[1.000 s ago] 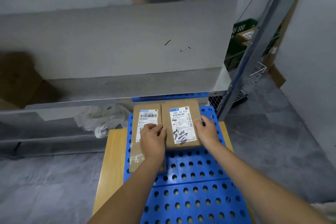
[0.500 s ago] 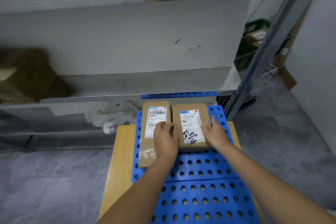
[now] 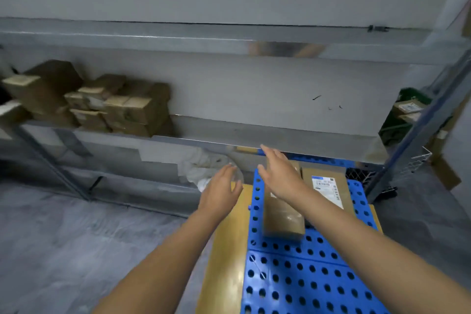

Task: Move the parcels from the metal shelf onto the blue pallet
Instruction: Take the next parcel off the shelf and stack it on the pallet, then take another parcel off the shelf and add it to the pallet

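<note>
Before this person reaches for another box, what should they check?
1. Left hand free: ok, open and holding nothing.
2. Right hand free: ok, open over the taped parcel.
3. The taped parcel and the labelled parcel lie flat on the blue pallet: ok.
4. Room on the blue pallet: ok, its near half is bare.
5. More parcels on the metal shelf: ok, a stack at its left end.
6. Stack steady: cannot tell, blurred.

Nothing legible; parcel label [image 3: 327,191] blurred
</note>
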